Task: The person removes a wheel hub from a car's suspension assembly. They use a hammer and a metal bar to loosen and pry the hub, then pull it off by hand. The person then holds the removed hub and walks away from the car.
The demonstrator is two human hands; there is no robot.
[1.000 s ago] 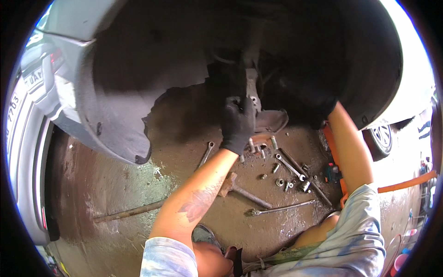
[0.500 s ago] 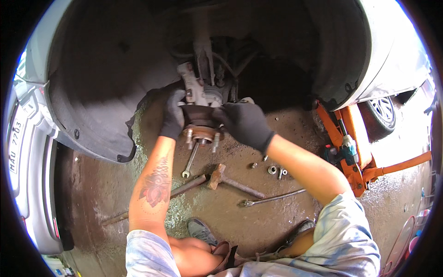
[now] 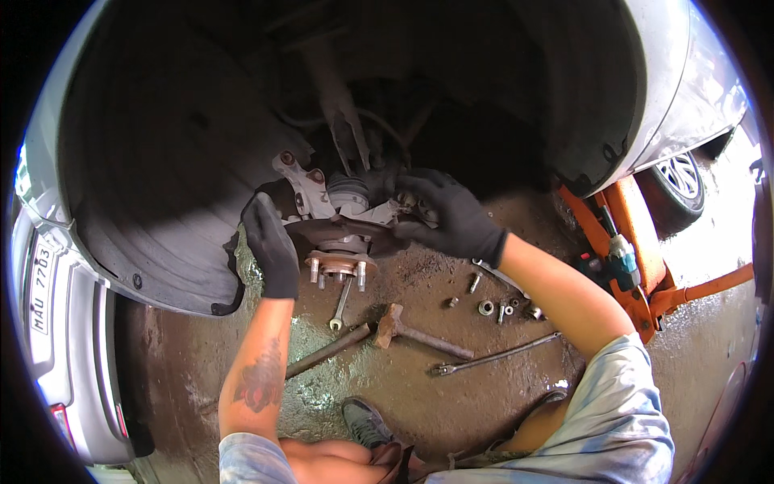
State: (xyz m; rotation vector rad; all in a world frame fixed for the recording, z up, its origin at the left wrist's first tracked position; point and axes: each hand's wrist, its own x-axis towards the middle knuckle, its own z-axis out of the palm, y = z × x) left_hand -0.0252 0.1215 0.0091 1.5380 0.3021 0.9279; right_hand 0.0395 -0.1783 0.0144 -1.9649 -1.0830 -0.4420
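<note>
Right fingers point(image 3: 413, 229) grip the dark shield point(image 3: 310, 233), left fingers point(image 3: 261, 216) alongside, hold unclear — wet brown floor point(image 3: 459, 403) below, orange jack point(image 3: 638, 230) nearby.

The head-worn camera, left unit of a side-by-side fisheye pair, faces downward and forward from head height; the left forearm point(image 3: 260, 367) and right forearm point(image 3: 568, 286) rise from the lower field; the wheel hub point(image 3: 339, 263) sits close ahead, slightly left of centre; the wheel well point(image 3: 157, 173) spans the upper field, the floor point(image 3: 459, 407) the lower; straight edges bow toward the rim.

Number plate point(image 3: 42, 282) (lettered) on silver car point(image 3: 83, 375)
</note>
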